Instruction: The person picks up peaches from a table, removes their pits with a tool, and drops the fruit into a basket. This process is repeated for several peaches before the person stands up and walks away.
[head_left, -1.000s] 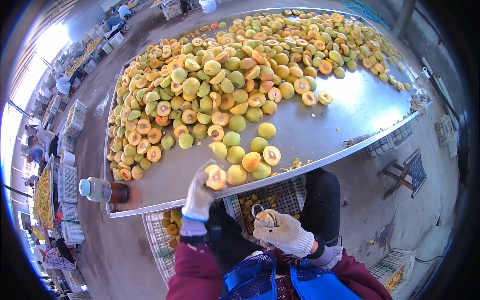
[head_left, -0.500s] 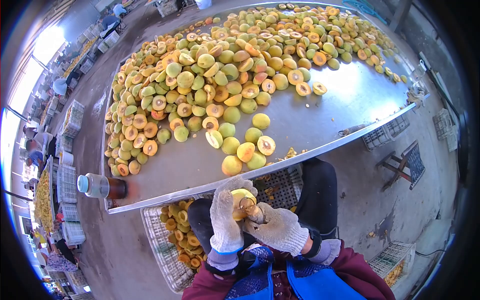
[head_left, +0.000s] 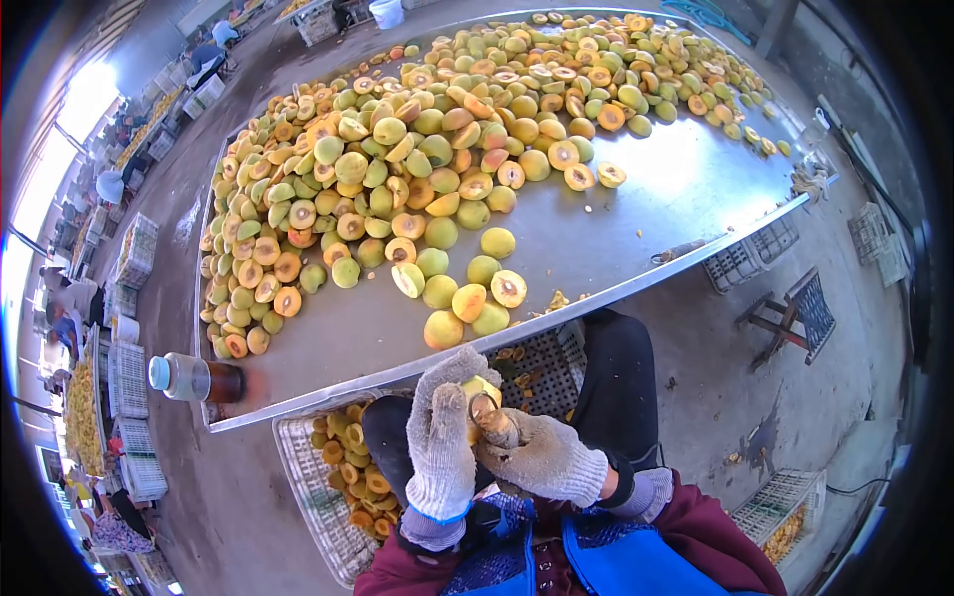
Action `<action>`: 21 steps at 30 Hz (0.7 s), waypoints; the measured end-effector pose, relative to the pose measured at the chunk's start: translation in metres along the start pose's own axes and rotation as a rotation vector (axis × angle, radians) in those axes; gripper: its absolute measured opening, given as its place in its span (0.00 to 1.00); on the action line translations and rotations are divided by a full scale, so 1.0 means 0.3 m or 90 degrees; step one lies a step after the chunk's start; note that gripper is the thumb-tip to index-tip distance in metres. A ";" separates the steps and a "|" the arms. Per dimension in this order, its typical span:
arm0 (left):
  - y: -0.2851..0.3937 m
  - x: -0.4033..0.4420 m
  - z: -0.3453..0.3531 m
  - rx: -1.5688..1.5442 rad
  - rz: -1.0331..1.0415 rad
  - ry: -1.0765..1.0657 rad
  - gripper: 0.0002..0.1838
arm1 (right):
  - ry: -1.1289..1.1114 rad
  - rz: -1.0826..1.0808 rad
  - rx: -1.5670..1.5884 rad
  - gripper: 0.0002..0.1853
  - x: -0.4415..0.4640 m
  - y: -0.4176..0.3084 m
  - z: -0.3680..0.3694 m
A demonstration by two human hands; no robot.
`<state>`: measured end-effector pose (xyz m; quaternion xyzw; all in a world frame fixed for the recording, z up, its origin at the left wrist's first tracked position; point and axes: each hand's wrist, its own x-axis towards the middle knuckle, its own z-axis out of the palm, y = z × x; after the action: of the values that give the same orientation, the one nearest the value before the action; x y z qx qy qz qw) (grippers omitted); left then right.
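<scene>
Both gloved hands meet in front of the body, just off the near edge of the metal surface (head_left: 696, 189). The left hand (head_left: 440, 447) has its fingers curled around a piece of fruit (head_left: 481, 383), yellow-green on the part that shows; the glove hides most of it. The right hand (head_left: 552, 459) has its fingers closed on the brown handle of a small tool (head_left: 499, 427), and the ringed end of that tool sits right at the fruit, on the side facing the person. Whether the ring has gone into the flesh cannot be told.

The step in hand looks like working the centre of the fruit with the ring. The next move, as I judge it, calls for a firm left hold and a short, controlled turn of the right wrist, with the left fingers clear of the ring.

On the surface, a broad pile of fruit (head_left: 397, 149), many pieces cut open, spreads across the far side, and a loose cluster (head_left: 469, 301) lies near the edge, within easy reach. Below, to the left of the person's legs, a white crate (head_left: 298, 467) holds fruit halves (head_left: 360, 462), several seemingly hollowed. A jar (head_left: 225, 381) of dark liquid lies at the surface's near left corner.
</scene>
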<state>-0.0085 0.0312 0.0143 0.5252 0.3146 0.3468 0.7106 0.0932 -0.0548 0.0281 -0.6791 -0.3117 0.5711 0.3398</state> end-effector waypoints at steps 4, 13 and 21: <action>-0.022 -0.019 0.002 -0.066 0.069 -0.041 0.24 | 0.069 -0.038 -0.036 0.17 -0.014 0.021 0.021; -0.002 -0.027 -0.011 0.001 0.028 -0.038 0.17 | -0.028 -0.016 0.081 0.15 -0.026 0.023 0.007; -0.026 -0.007 -0.009 0.152 0.108 -0.109 0.17 | -0.151 0.056 0.375 0.10 -0.010 0.102 -0.006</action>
<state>-0.0106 0.0292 0.0061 0.6582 0.2465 0.3193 0.6356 0.0956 -0.0750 0.0049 -0.4933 -0.1407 0.7260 0.4580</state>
